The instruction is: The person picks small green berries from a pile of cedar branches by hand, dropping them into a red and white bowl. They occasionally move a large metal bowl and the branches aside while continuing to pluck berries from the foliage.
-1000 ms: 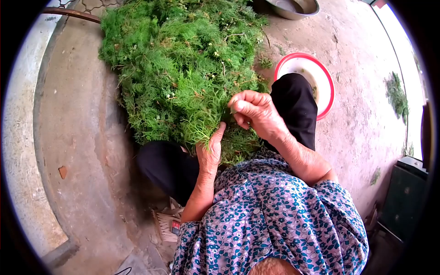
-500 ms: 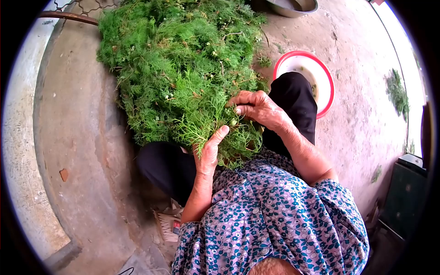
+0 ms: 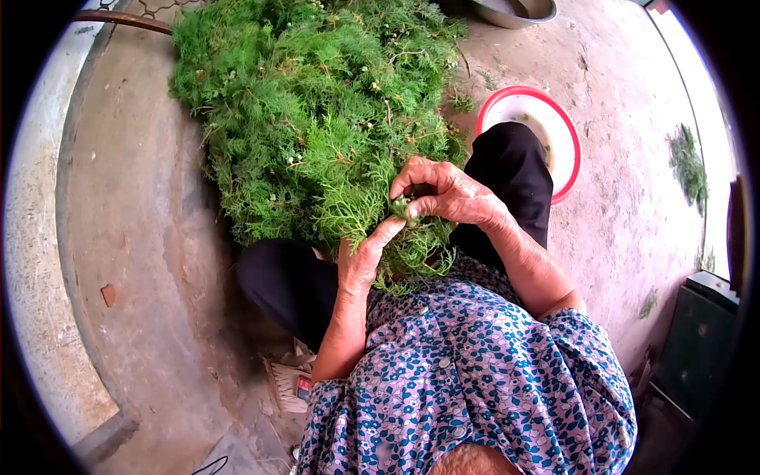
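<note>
A leafy green conifer sprig lies across my lap, with my left hand closed around it and its thumb pointing up to the right. My right hand pinches a small green cone on the sprig between thumb and forefinger. The tips of both thumbs are close together at the cone. Some of the left fingers are hidden under the foliage. Just beyond my hands rises a big heap of similar green branches, dotted with small pale cones.
A white basin with a red rim stands right of my knee, small bits inside. Farther back is a metal bowl. Loose greenery lies on the concrete floor at right, near a dark green box. A reddish fragment lies at left.
My right thumb and forefinger have closed on the green cone. My left thumb has come up beside it, and the sprig has shifted slightly right.
</note>
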Tool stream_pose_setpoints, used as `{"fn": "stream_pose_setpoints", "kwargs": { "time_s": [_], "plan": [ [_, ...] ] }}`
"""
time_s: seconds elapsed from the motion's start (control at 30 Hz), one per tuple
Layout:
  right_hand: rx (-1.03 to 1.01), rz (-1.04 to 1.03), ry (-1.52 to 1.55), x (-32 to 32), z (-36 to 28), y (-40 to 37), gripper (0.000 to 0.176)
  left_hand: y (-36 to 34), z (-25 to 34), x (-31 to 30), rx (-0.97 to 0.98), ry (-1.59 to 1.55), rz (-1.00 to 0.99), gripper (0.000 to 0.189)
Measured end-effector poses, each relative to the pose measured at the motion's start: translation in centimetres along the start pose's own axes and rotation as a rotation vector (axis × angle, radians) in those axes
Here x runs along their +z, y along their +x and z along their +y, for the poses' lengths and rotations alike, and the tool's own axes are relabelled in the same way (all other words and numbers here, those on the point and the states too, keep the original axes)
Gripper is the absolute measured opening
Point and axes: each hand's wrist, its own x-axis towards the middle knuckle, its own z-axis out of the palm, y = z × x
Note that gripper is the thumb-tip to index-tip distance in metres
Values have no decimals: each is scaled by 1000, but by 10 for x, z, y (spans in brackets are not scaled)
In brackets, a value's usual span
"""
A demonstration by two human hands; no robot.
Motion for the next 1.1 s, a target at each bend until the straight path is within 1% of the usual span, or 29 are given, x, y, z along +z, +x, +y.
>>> {"fn": "stream_pose_setpoints", "kwargs": {
  "time_s": [0.03, 0.1, 0.13, 0.17, 0.2, 0.23, 0.27, 0.33, 0.37, 0.4, 0.43, 0.47, 0.53, 0.6, 0.63, 0.67, 0.7, 0.73, 0.77, 0.8, 0.83, 0.87, 0.93, 1.0, 1.07, 1.1],
  "plan": [
    [0, 0, 0, 2, -1, 0, 34, -3, 6, 4, 58, 49, 19, 32],
    [77, 24, 36, 6, -2, -1, 34, -5, 9, 6, 56, 48, 44, 32],
    [78, 25, 36, 7, 0, -1, 34, -7, 9, 6, 55, 48, 69, 33],
    [94, 69, 36, 9, 4, -2, 34, -7, 2, 4, 167, 66, 64, 34],
    [109, 113, 36, 11, 5, -1, 33, -9, 5, 8, 167, 66, 63, 34],
    [161, 202, 96, 16, 0, 0, 29, -11, 10, 13, 119, -29, 108, 35],
    [161, 205, 96, 21, 1, -1, 29, -13, 13, 16, 70, -124, 153, 35],
    [484, 303, 829, 31, 2, -1, 23, -11, 12, 15, 87, -116, 157, 36],
    [489, 320, 944, 33, -1, -3, 18, -10, 10, 14, 105, -109, 164, 36],
    [488, 321, 945, 36, 0, -3, 18, -10, 9, 13, 123, -101, 171, 37],
    [467, 350, 932, 39, 3, -3, 18, -11, 9, 13, 88, -111, 202, 38],
    [447, 382, 918, 41, 5, -3, 17, -9, 6, 12, 86, -109, 197, 38],
    [468, 386, 960, 42, -3, -2, 19, -6, 1, 7, 82, -207, 149, 39],
    [525, 449, 1076, 45, -12, 0, 18, -7, 1, 6, 78, -145, 141, 39],
    [532, 426, 1057, 43, -14, -1, 17, -7, 1, 6, 92, -168, 150, 39],
    [531, 427, 1057, 43, -15, 1, 17, -7, 1, 7, 107, -190, 158, 40],
    [510, 462, 1066, 44, -15, 2, 17, -11, 6, 8, 56, -149, 192, 40],
    [489, 498, 1075, 43, -15, 3, 18, -13, 9, 8, 55, -149, 191, 40],
    [509, 553, 1022, 38, -2, 3, 21, -14, 11, 8, 52, -199, 130, 38],
    [498, 487, 1031, 26, 0, -1, 22, -15, 11, 7, 50, -249, 69, 37],
    [377, 496, 1103, 21, 1, -2, 17, -11, 3, 1, 74, -228, 118, 38],
    [256, 502, 1172, 16, 1, -2, 12, -11, 1, -2, 75, -228, 119, 38],
    [204, 601, 1186, 9, -7, -1, 13, -11, 2, -3, 89, -318, 108, 40],
    [158, 458, 1143, 0, -3, -10, 12, -5, -11, -17, 63, -312, 107, 41],
    [321, 439, 933, 5, -12, -12, 17, 1, -23, -26, 130, -288, 113, 41],
    [391, 388, 777, 9, -20, -11, 14, -4, -14, -21, 73, -231, 128, 40]
  ]
}}
